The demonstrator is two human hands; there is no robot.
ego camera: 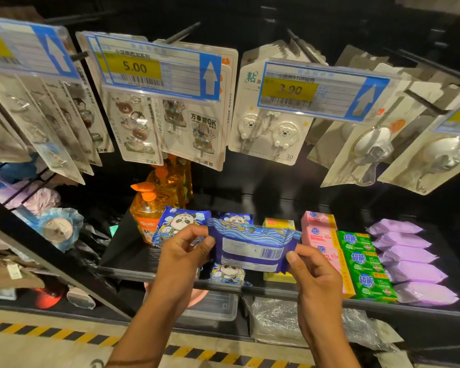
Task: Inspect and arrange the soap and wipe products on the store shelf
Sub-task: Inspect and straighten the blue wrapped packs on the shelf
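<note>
Blue wave-patterned wipe pack (252,244), green soap boxes (365,264)

The left hand (182,251) and right hand (314,277) are bare. Bare forearms reach the frame's bottom edge. The thumbnails are short.

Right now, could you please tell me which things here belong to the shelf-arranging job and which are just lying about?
Job: wipe pack, held by left hand and right hand; panda packs on shelf; pink soap; green soap; yellow boxes; purple packs.
Lying about: hanging hooks; price tags; clear tub below.
</note>
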